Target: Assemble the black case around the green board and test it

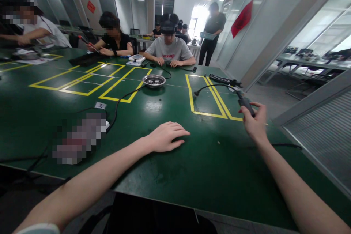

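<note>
The black tool point(246, 103) sits gripped in the right hand point(255, 124), protruding above its fingers.

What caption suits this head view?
Right hand grips a black corded tool; left hand lies flat on the green table.

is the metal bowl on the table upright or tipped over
Upright: the metal bowl sits flat on the green table, rim up, small parts inside.
</note>
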Motion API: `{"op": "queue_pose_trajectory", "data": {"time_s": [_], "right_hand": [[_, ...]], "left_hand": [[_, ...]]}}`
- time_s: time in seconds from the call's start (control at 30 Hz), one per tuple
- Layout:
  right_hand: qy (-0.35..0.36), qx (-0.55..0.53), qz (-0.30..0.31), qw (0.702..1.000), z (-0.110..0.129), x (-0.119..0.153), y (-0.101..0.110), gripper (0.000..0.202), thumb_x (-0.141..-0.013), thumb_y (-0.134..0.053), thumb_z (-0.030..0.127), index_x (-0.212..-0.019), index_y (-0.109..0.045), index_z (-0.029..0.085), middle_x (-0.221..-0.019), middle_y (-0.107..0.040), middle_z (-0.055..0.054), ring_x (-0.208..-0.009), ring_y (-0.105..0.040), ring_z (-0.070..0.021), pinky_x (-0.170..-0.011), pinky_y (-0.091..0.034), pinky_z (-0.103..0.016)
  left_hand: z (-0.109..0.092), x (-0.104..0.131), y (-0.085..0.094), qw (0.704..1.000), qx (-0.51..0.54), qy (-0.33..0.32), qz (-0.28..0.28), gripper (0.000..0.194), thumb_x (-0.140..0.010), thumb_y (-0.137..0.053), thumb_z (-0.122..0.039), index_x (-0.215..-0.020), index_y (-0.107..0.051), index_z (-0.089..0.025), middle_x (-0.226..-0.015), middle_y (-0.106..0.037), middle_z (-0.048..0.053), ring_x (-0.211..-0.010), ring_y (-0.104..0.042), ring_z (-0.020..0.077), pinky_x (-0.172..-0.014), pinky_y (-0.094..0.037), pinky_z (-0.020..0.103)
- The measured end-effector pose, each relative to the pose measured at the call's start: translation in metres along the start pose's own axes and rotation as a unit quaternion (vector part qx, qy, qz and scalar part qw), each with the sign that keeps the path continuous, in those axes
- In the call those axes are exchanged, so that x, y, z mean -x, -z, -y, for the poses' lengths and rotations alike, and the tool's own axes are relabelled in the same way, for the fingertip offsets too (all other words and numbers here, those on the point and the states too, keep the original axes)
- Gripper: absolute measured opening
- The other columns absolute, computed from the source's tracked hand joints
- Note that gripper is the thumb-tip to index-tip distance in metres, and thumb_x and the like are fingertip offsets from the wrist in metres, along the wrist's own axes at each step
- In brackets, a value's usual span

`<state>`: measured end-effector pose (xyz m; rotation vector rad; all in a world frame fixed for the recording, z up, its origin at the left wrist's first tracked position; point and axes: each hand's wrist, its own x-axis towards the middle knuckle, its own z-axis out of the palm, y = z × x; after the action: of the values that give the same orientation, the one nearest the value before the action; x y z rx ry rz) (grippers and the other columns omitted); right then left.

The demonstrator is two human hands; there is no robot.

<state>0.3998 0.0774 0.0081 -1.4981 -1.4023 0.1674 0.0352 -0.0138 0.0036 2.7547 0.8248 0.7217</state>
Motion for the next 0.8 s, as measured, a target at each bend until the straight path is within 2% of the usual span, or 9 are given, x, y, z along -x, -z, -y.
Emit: {"op": "queue_pose_trajectory", "data": {"time_s": [0.03,0.1,0.27,0.33,0.5,0.67,0.73,0.8], "right_hand": [[-0.009,0.019,-0.030,0.999,-0.005,-0.005,0.005,0.050,-0.088,-0.052,0.056,-0.124,-0.047,0.022,-0.085,-0.067,-0.003,-0.063,-0.056,-0.0213,-0.060,-0.044,-0.031],[-0.029,0.087,-0.050,0.995,-0.011,-0.010,0.013,0.049,-0.088,-0.054,0.053,-0.125,-0.050,0.021,-0.089,-0.067,-0.006,-0.070,-0.060,-0.0246,-0.064,-0.046,-0.034],[-0.099,0.259,0.059,0.959,-0.022,-0.008,0.009,0.049,-0.088,-0.058,0.053,-0.125,-0.058,0.022,-0.099,-0.071,-0.012,-0.086,-0.067,-0.0312,-0.074,-0.050,-0.038],[-0.110,0.287,0.073,0.949,-0.026,-0.008,0.003,0.050,-0.087,-0.059,0.053,-0.126,-0.060,0.021,-0.103,-0.072,-0.014,-0.091,-0.068,-0.0326,-0.076,-0.051,-0.039],[-0.085,0.288,0.036,0.953,-0.043,-0.011,-0.001,0.048,-0.082,-0.067,0.048,-0.120,-0.065,0.020,-0.114,-0.071,-0.015,-0.098,-0.067,-0.0319,-0.079,-0.052,-0.040],[-0.053,0.233,0.059,0.969,-0.053,-0.017,0.002,0.048,-0.076,-0.070,0.043,-0.115,-0.069,0.015,-0.113,-0.072,-0.017,-0.101,-0.065,-0.0315,-0.087,-0.052,-0.042],[-0.058,0.202,0.068,0.975,-0.052,-0.018,0.004,0.048,-0.075,-0.070,0.041,-0.116,-0.071,0.014,-0.115,-0.072,-0.017,-0.098,-0.066,-0.0299,-0.088,-0.052,-0.041],[-0.092,0.178,0.057,0.978,-0.050,-0.019,0.006,0.049,-0.078,-0.067,0.040,-0.119,-0.071,0.014,-0.115,-0.073,-0.016,-0.086,-0.067,-0.0265,-0.085,-0.052,-0.040]], "left_hand": [[0.000,0.000,-0.001,1.000,0.001,0.002,0.004,0.030,-0.101,-0.057,-0.027,-0.129,-0.066,-0.020,-0.125,-0.074,0.010,-0.117,-0.068,0.0232,-0.103,-0.052,0.039],[-0.001,0.000,-0.002,1.000,0.001,0.005,0.007,0.029,-0.101,-0.057,-0.027,-0.127,-0.067,-0.020,-0.123,-0.074,0.010,-0.116,-0.068,0.0235,-0.101,-0.052,0.038],[0.001,-0.001,-0.001,1.000,0.002,0.014,0.008,0.028,-0.101,-0.057,-0.027,-0.125,-0.069,-0.018,-0.118,-0.075,0.010,-0.112,-0.069,0.0241,-0.098,-0.053,0.039],[0.002,-0.001,-0.001,1.000,0.002,0.017,0.011,0.028,-0.101,-0.057,-0.027,-0.124,-0.069,-0.018,-0.117,-0.075,0.010,-0.110,-0.069,0.0244,-0.096,-0.053,0.039],[0.002,0.000,-0.003,1.000,0.006,0.019,0.014,0.028,-0.102,-0.056,-0.029,-0.125,-0.069,-0.019,-0.116,-0.076,0.010,-0.109,-0.070,0.0233,-0.096,-0.053,0.038],[0.000,0.000,-0.005,1.000,0.009,0.017,0.019,0.028,-0.101,-0.057,-0.029,-0.124,-0.069,-0.019,-0.115,-0.076,0.009,-0.107,-0.070,0.0227,-0.095,-0.054,0.037],[-0.001,0.000,-0.004,1.000,0.010,0.017,0.020,0.028,-0.101,-0.057,-0.029,-0.124,-0.069,-0.020,-0.114,-0.076,0.009,-0.107,-0.071,0.0225,-0.094,-0.054,0.037],[-0.001,0.000,-0.004,1.000,0.012,0.018,0.020,0.027,-0.101,-0.057,-0.028,-0.124,-0.069,-0.020,-0.114,-0.077,0.009,-0.106,-0.071,0.0223,-0.094,-0.054,0.037]]}}
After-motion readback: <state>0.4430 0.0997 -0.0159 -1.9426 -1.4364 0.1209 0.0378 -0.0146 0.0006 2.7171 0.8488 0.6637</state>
